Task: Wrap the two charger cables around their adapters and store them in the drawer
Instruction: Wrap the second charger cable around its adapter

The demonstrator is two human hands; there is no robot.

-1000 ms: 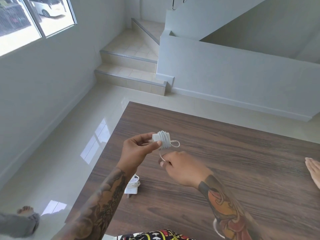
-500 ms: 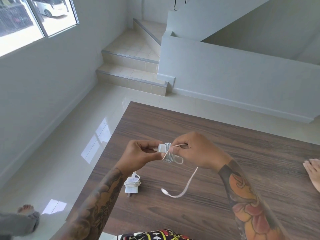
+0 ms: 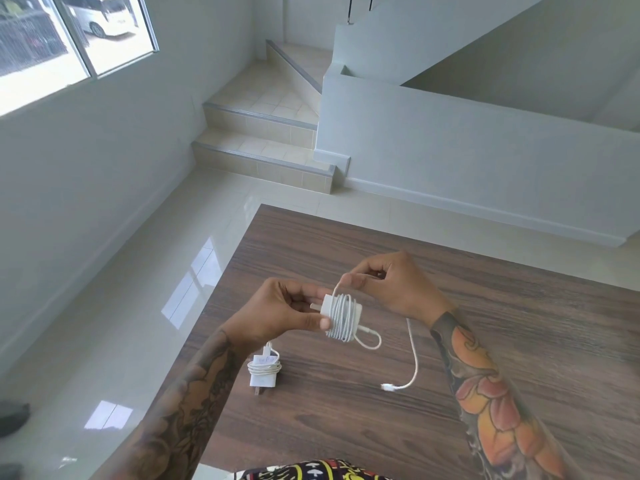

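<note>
Above the wooden table [image 3: 519,327], my left hand [image 3: 277,313] pinches a white adapter [image 3: 341,315] that has several turns of white cable around it. My right hand [image 3: 391,285] grips that cable just above the adapter. The loose cable end [image 3: 414,362] hangs from my right hand, and its plug tip rests on the table. A second white adapter [image 3: 264,370], with its cable coiled around it, lies on the table near the left edge, below my left wrist. No drawer is in view.
The table's left edge runs diagonally beside a glossy tiled floor [image 3: 138,306]. Tiled steps [image 3: 263,140] and a white stair wall [image 3: 450,150] stand beyond the table. A dark shoe [image 3: 12,414] is at the lower left on the floor.
My right hand rose from below the adapter to above it, carrying the cable over it. The free end now hangs shorter. The other person's hand at the right edge is out of view.
</note>
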